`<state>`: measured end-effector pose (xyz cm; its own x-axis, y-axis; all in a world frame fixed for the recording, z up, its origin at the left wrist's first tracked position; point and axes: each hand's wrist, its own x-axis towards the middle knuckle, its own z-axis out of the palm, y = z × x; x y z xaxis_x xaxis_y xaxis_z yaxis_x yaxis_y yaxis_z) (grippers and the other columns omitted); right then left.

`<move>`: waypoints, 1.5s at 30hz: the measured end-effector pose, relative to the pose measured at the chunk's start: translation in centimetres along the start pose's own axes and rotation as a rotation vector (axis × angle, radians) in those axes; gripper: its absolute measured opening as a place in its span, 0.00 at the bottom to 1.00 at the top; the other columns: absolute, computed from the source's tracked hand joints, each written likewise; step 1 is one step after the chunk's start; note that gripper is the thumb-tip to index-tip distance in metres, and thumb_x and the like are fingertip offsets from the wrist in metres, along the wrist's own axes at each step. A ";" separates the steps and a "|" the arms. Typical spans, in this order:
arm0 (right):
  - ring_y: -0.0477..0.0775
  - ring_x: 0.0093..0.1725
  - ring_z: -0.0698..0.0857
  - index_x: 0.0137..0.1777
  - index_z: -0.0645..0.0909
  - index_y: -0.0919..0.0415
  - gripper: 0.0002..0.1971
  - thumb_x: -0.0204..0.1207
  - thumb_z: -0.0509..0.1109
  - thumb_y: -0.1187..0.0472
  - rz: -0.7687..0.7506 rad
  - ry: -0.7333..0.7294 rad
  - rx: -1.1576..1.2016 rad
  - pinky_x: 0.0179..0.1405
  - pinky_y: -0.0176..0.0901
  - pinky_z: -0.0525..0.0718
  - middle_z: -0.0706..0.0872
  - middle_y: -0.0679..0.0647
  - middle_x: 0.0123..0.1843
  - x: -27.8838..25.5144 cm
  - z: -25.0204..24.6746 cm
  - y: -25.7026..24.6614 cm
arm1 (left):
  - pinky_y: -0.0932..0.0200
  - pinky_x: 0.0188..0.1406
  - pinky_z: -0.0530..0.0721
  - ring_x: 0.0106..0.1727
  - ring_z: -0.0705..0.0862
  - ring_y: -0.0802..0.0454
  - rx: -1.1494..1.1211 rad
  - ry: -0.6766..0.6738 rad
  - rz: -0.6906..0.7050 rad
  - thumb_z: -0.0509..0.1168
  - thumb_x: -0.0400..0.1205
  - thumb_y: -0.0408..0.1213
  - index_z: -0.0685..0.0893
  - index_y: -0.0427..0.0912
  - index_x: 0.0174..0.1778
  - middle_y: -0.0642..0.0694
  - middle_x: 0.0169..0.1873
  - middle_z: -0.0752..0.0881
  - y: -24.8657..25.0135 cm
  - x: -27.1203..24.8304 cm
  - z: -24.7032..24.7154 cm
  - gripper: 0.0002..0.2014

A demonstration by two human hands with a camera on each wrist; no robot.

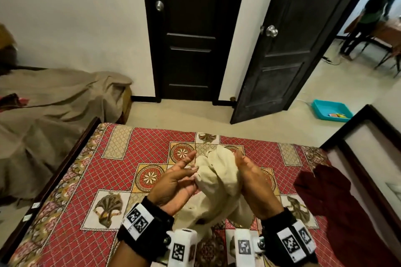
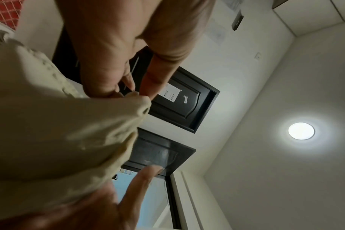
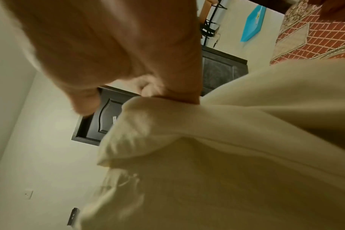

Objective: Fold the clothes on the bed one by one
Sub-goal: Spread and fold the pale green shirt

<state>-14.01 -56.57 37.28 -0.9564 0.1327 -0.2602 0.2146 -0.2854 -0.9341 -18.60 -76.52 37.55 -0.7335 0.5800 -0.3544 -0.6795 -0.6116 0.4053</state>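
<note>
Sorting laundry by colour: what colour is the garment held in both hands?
Cream garment; it shows best in the head view.

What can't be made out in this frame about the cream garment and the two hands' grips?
- Cream garment: bunched, so its type and shape are unreadable; head view.
- Right hand: fingers hidden behind the cloth in the head view; right wrist view is blurred.
- Left hand: grip point hidden by the fabric; left wrist view is blurred.
- Maroon garment: cut off by the right edge.
</note>
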 end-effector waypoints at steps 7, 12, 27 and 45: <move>0.52 0.37 0.85 0.51 0.92 0.57 0.18 0.72 0.76 0.42 -0.163 0.100 -0.304 0.37 0.49 0.83 0.89 0.49 0.36 -1.3 -1.5 1.2 | 0.40 0.63 0.85 0.67 0.82 0.33 0.046 -0.041 0.065 0.55 0.78 0.18 0.77 0.42 0.76 0.27 0.69 0.81 -2.3 0.3 2.3 0.30; 0.63 0.66 0.84 0.60 0.89 0.54 0.11 0.82 0.71 0.57 -0.337 0.293 -0.341 0.66 0.62 0.85 0.89 0.58 0.60 -1.2 -6.1 -0.3 | 0.43 0.58 0.88 0.65 0.83 0.36 0.031 0.022 0.187 0.54 0.79 0.20 0.76 0.44 0.76 0.29 0.68 0.83 -2.5 -1.7 1.8 0.30; 0.37 0.51 0.88 0.56 0.84 0.52 0.06 0.84 0.68 0.53 -0.533 0.122 -0.228 0.48 0.31 0.86 0.91 0.43 0.49 -5.7 -12.7 -10.0 | 0.67 0.30 0.80 0.30 0.86 0.61 1.463 0.671 0.547 0.74 0.80 0.31 0.86 0.47 0.31 0.57 0.23 0.86 -2.2 -6.3 -3.2 0.12; 0.27 0.43 0.80 0.45 0.80 0.41 0.17 0.85 0.63 0.67 -0.903 0.538 -0.532 0.49 0.31 0.79 0.85 0.26 0.41 -10.4 -9.7 -9.4 | 0.79 0.38 0.77 0.35 0.84 0.72 1.559 0.477 1.027 0.65 0.85 0.27 0.89 0.45 0.51 0.66 0.29 0.87 12.1 -17.5 -1.1 0.10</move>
<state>-4.16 -46.07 46.42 -0.6240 0.5037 0.5975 -0.3202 0.5326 -0.7834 -13.98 -94.67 47.73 -0.9085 0.0268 0.4170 0.3658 0.5334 0.7627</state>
